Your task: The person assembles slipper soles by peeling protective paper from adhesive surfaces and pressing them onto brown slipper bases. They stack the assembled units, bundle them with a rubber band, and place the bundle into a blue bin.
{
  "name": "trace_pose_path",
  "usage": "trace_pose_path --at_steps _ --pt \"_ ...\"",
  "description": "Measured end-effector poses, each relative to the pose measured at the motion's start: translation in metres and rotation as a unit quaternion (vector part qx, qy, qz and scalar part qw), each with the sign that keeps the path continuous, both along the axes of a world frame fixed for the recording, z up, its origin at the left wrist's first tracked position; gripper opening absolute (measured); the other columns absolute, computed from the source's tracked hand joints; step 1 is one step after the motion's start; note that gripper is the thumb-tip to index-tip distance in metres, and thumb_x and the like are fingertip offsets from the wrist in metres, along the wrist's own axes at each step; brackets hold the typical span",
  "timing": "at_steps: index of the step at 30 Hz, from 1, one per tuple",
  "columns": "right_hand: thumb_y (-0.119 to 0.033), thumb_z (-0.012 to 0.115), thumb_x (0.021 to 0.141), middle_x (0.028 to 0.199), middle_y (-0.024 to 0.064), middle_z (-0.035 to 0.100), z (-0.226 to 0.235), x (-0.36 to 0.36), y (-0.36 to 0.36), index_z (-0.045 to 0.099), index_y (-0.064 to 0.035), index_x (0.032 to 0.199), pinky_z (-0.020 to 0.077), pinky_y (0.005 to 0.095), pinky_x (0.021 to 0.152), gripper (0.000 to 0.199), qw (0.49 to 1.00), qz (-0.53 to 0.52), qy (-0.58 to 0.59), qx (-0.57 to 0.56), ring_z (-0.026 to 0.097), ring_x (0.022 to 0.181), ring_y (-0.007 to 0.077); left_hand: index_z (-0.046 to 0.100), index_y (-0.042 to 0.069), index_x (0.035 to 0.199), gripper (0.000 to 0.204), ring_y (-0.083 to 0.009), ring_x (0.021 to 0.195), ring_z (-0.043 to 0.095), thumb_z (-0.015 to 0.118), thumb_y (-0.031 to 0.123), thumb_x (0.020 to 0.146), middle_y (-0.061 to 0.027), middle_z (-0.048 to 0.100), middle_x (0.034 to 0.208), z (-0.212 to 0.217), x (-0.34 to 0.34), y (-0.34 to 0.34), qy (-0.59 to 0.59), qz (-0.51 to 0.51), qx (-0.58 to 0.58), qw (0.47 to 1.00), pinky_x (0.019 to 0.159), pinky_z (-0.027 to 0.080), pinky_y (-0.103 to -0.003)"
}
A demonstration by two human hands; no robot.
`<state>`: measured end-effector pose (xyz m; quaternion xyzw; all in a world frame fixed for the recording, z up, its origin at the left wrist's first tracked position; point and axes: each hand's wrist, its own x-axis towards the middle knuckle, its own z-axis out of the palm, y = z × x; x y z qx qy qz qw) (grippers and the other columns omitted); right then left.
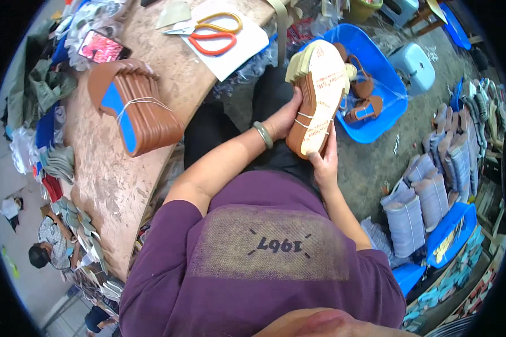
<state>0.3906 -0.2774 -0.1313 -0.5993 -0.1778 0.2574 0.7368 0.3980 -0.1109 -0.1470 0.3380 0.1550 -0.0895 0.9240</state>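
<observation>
A bundle of shoe insoles (324,84), cream with orange print on its face and brown and pale yellow at its edges, is held over my lap. White string ties it round the narrower end. My left hand (287,116), below a green bangle, is closed on the bundle's left side. At the lower right, my right hand (325,164) grips the heel end, its thumb on the face and fingers along the edge. To the left, on the worktable (118,208), lies another string-tied stack of brown insoles (152,124) with a blue patch on top.
Orange-handled scissors (212,40) rest on white paper (239,60), near a phone (102,47). A blue tub (391,104) holds brown insole bundles, beside a light blue stool (415,68). Wrapped grey bundles (405,224) stand at right. Another person (53,241) is at far left.
</observation>
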Motion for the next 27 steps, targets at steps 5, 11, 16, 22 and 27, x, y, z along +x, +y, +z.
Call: trace_pose_path --at_steps 5,11,16,22,27 --pt "-0.032 0.073 0.082 0.147 0.0156 0.032 0.025 0.001 0.010 0.014 -0.0035 0.151 0.0342 0.0376 0.109 0.096 1.000 0.008 0.027 -0.011 0.039 0.133 0.0255 0.031 0.011 0.146 0.087 -0.0237 0.124 0.052 0.014 0.074 0.088 -0.0125 0.049 0.138 -0.009 -0.004 0.004 -0.029 0.007 0.007 1.000 0.102 0.046 -0.040" --pt "-0.029 0.070 0.083 0.144 0.0148 0.038 0.012 0.001 0.007 0.021 -0.0008 0.149 0.0319 0.0377 0.110 0.087 0.995 -0.007 0.102 0.023 0.039 0.133 0.0250 0.026 0.012 0.149 0.085 -0.0227 0.132 0.043 0.019 0.073 0.089 -0.0087 0.040 0.146 0.005 -0.009 0.003 -0.027 0.022 0.012 0.999 0.109 0.036 -0.040" --pt "-0.036 0.064 0.084 0.143 0.0141 0.039 0.035 0.005 0.016 0.023 -0.0013 0.147 0.0340 0.0418 0.109 0.082 0.986 -0.053 0.118 0.108 0.041 0.132 0.0273 0.025 0.009 0.149 0.096 -0.0239 0.138 0.035 0.021 0.080 0.083 -0.0107 0.035 0.150 0.009 -0.007 0.009 -0.109 0.020 -0.036 0.993 0.112 0.032 -0.042" --pt "-0.029 0.054 0.092 0.144 0.0154 0.037 0.070 0.007 0.061 0.022 -0.0011 0.147 0.0334 0.0434 0.110 0.070 0.978 0.042 0.121 0.162 0.040 0.133 0.0284 0.026 0.007 0.148 0.070 -0.0305 0.132 0.042 0.038 0.053 0.097 -0.0160 0.040 0.146 -0.029 -0.005 0.015 -0.133 0.007 -0.039 0.990 0.108 0.036 -0.045" --pt "-0.020 0.056 0.088 0.142 0.0164 0.037 0.102 -0.003 0.157 0.027 0.0047 0.144 0.0297 0.0331 0.109 0.068 0.967 0.123 0.024 0.220 0.036 0.132 0.0220 0.028 0.007 0.147 0.094 -0.0326 0.126 0.047 0.027 0.078 0.084 -0.0192 0.048 0.134 -0.024 0.004 0.005 -0.042 0.037 0.016 0.998 0.103 0.041 -0.050"
